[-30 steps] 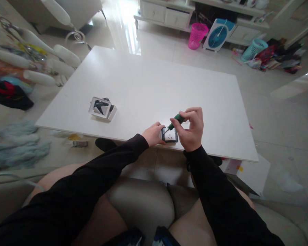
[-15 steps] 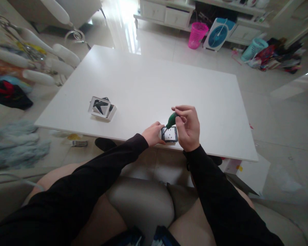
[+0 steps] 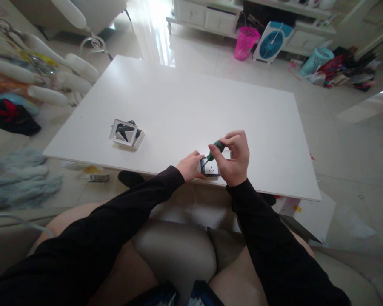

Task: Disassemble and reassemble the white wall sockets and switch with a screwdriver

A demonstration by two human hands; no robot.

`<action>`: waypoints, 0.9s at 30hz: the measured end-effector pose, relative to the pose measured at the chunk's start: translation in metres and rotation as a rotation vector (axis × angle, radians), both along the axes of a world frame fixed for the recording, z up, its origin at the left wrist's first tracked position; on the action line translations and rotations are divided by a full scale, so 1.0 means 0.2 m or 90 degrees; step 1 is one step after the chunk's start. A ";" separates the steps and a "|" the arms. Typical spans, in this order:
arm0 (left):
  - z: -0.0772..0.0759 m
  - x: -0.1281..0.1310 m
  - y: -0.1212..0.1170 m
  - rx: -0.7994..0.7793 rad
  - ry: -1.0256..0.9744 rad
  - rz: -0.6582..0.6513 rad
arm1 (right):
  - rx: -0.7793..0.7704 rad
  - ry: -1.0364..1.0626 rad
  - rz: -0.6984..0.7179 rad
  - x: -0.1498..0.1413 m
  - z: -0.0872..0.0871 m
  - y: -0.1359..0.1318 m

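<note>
A wall socket (image 3: 212, 168) with a white face and dark frame lies near the front edge of the white table (image 3: 191, 106). My left hand (image 3: 190, 166) grips its left side, thumb at the near edge and fingers at the far one. In my right hand (image 3: 236, 159) is a green-handled screwdriver (image 3: 215, 148), pinched between thumb and fingers. Its shaft slants down to the left, with the tip at the socket's left frame. Whether the tip sits in a screw is too small to tell. The right hand covers part of the socket's right side.
On the table's left rests a white box (image 3: 137, 142) with a white frame (image 3: 115, 131) and dark pieces on top. Beyond the table stand a pink basket (image 3: 245, 43) and a blue-and-white fan (image 3: 270, 43). White lamp arms (image 3: 79, 68) reach in at the left.
My right hand's fingers have closed further around the screwdriver handle, the thumb shifting left across it. My left hand and the socket stay in place.
</note>
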State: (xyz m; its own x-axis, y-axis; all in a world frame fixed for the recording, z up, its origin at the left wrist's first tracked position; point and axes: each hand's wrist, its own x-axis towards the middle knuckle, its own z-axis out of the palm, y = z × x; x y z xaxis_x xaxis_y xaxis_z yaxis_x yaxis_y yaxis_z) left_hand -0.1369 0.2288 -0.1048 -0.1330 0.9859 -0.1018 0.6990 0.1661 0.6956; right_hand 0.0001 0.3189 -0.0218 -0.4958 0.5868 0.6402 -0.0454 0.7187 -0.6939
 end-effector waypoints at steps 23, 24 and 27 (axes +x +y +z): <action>0.01 0.01 0.00 -0.026 0.021 -0.001 | -0.024 0.013 0.047 -0.01 -0.06 0.00; 0.01 0.01 0.00 -0.026 0.023 -0.001 | -0.015 0.017 0.047 0.00 -0.07 0.01; 0.00 0.01 0.00 -0.020 0.021 -0.003 | 0.008 0.018 0.059 0.02 -0.07 0.01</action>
